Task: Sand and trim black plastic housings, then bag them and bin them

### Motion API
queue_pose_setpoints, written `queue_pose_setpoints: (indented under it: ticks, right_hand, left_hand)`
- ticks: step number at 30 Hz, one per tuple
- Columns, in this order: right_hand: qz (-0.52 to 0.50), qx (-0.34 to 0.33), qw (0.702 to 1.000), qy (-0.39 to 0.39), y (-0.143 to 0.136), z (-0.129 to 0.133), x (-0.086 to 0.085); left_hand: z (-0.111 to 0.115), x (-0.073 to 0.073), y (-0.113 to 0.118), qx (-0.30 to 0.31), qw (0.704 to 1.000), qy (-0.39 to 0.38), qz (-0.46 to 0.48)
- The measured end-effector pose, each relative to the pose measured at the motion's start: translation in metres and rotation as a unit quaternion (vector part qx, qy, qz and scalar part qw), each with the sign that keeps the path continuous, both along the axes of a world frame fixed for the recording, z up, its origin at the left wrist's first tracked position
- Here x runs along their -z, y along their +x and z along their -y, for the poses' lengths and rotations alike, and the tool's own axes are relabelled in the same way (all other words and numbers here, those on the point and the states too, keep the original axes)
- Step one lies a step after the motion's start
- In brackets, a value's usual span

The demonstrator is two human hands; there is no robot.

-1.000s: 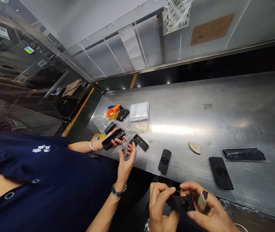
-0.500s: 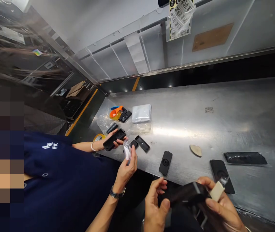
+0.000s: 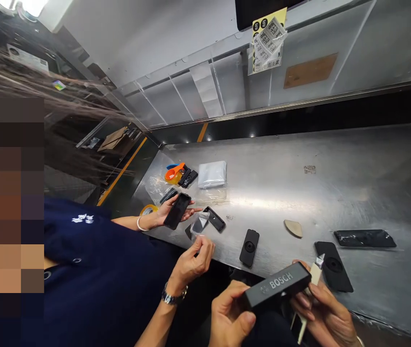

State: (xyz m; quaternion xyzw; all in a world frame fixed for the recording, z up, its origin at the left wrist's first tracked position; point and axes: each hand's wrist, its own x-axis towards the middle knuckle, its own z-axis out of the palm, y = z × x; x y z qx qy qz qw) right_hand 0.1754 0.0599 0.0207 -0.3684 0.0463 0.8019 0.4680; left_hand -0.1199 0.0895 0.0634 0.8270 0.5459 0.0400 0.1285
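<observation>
A black BOSCH case [image 3: 277, 285] is held up at the table's front edge, its lettered side facing the camera. My left hand [image 3: 231, 313] grips its left end between thumb and fingers. At its right end, my right hand [image 3: 324, 308] holds the case together with a cream-coloured cutter [image 3: 315, 270], blade pointing up. A black part with a round recess [image 3: 249, 246] lies on the metal table just beyond my left hand. Another such black part [image 3: 333, 266] lies beyond my right hand.
A co-worker in a blue shirt [image 3: 107, 270] at the left holds a black case [image 3: 177, 211] and a small clear bag [image 3: 200, 224]. On the metal table [image 3: 270, 159] lie a beige piece [image 3: 293, 228], a wrapped black item [image 3: 364, 238], white bags [image 3: 212, 174] and an orange tape dispenser [image 3: 175, 172].
The black case has turned so its BOSCH lettering shows, and my left hand has closed on its left end. The cutter is more upright. The co-worker's hand and small bag have shifted right.
</observation>
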Motion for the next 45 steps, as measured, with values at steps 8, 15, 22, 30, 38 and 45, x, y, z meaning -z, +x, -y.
queue_pose_setpoints:
  ticks: [8, 15, 22, 30, 38, 45]
  right_hand:
    - [0.064, -0.030, 0.992, 0.102, -0.029, 0.011, -0.010]
    - [0.174, -0.062, 0.975, 0.124, -0.053, 0.020, -0.012]
    - [0.178, -0.070, 0.975, 0.118, -0.054, 0.000, -0.015]
    - [0.169, -0.095, 0.974, 0.115, -0.041, -0.034, -0.018]
    - [0.132, -0.121, 0.980, 0.085, -0.027, -0.052, -0.011]
    - [0.092, -0.126, 0.985, 0.074, -0.026, -0.066, -0.006]
  left_hand:
    - [-0.008, 0.019, -0.027, 0.002, 0.825, 0.289, -0.486]
    - [-0.021, 0.013, -0.016, 0.025, 0.846, 0.255, -0.467]
    - [-0.017, 0.000, 0.012, -0.124, 0.900, 0.179, -0.378]
    - [-0.010, -0.008, 0.024, 0.156, 0.973, 0.042, -0.163]
    - [-0.024, -0.012, 0.004, 0.139, 0.967, 0.052, -0.207]
    - [-0.024, 0.000, -0.005, 0.120, 0.976, 0.046, -0.175]
